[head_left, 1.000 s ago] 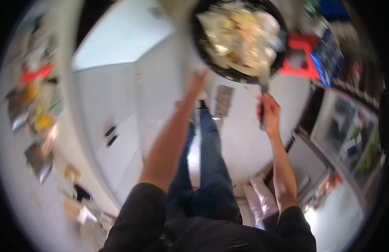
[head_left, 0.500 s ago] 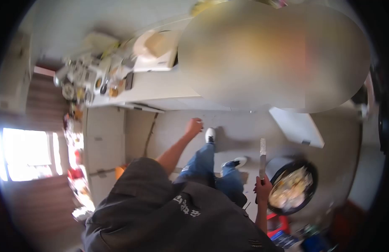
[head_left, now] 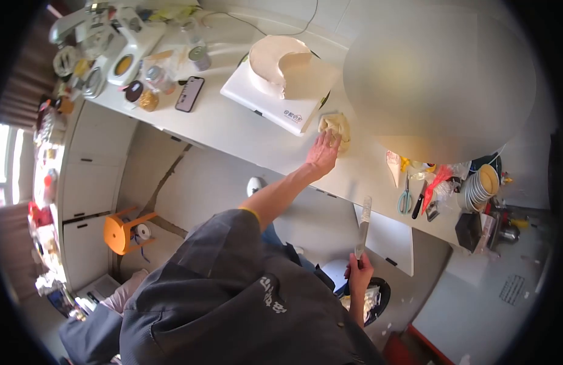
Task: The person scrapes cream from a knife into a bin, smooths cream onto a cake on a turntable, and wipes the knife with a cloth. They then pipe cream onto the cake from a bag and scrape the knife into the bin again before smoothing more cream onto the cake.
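Observation:
My left hand (head_left: 323,153) reaches over the white counter, its fingers curled onto a crumpled cream-coloured cloth (head_left: 337,123). In my right hand (head_left: 359,271) is an icing spatula (head_left: 363,226), gripped by its handle and held upright off the counter's front edge. White cream is smeared along its blade. Just behind the cloth, a crescent-shaped cake (head_left: 262,66) coated in pale cream sits on a square white stand (head_left: 257,100) with printed lettering.
A phone (head_left: 189,94), jars (head_left: 149,100) and a stand mixer (head_left: 135,48) occupy the counter's left. Scissors (head_left: 405,201), piping bags (head_left: 437,182) and stacked cups (head_left: 478,187) lie right. Below are an open cabinet door (head_left: 391,243), a bin (head_left: 384,301) and an orange stool (head_left: 116,233).
The view has swung toward the counter. My left hand has gone from hanging empty above the floor to the cloth. My right hand still holds the spatula, now farther from the bin.

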`<action>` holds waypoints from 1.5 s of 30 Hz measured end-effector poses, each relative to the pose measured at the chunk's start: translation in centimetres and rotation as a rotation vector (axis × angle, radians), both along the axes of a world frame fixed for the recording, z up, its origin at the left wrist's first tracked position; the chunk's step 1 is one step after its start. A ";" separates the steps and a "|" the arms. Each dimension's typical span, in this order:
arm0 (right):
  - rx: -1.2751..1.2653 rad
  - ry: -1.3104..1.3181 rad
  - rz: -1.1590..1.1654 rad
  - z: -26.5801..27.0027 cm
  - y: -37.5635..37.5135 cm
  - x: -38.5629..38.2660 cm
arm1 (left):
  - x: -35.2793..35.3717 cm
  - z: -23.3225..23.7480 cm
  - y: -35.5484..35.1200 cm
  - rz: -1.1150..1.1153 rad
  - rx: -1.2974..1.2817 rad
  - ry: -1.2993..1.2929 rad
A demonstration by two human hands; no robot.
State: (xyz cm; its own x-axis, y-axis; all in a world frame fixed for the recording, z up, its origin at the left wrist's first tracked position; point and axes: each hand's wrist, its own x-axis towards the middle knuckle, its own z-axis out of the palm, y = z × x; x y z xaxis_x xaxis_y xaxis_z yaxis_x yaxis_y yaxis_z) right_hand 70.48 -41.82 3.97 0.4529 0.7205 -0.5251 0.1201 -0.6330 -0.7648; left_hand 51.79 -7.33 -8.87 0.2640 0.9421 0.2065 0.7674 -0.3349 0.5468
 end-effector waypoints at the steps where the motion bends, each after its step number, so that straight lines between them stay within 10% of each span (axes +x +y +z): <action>1: -0.023 0.001 -0.036 0.8 0.6 -1.8 | 0.2 -0.6 1.1 0.008 0.091 0.041; 10: -0.147 -0.111 -0.048 7.1 6.7 -7.8 | 0.5 -1.8 6.3 -0.129 -0.029 -0.164; 19: 0.067 -0.202 0.161 2.0 21.0 -3.3 | -2.9 7.8 -3.3 0.170 -1.095 -1.471; 23: -0.122 -0.118 0.476 4.4 26.4 -6.5 | 0.7 9.0 -2.5 0.277 -0.948 -1.142; 30: -0.160 0.041 0.581 8.8 24.4 2.4 | 4.4 5.9 4.1 0.507 -0.724 -1.298; 38: 0.044 0.105 0.362 8.1 24.5 8.5 | -2.9 7.2 2.1 0.113 -1.074 -0.837; 42: 0.136 0.078 0.369 6.3 26.2 6.4 | -8.7 5.7 -2.7 0.574 -1.093 -1.340; 45: 0.201 0.111 0.393 5.5 27.4 5.5 | -10.3 7.1 -2.2 0.608 -0.585 -1.871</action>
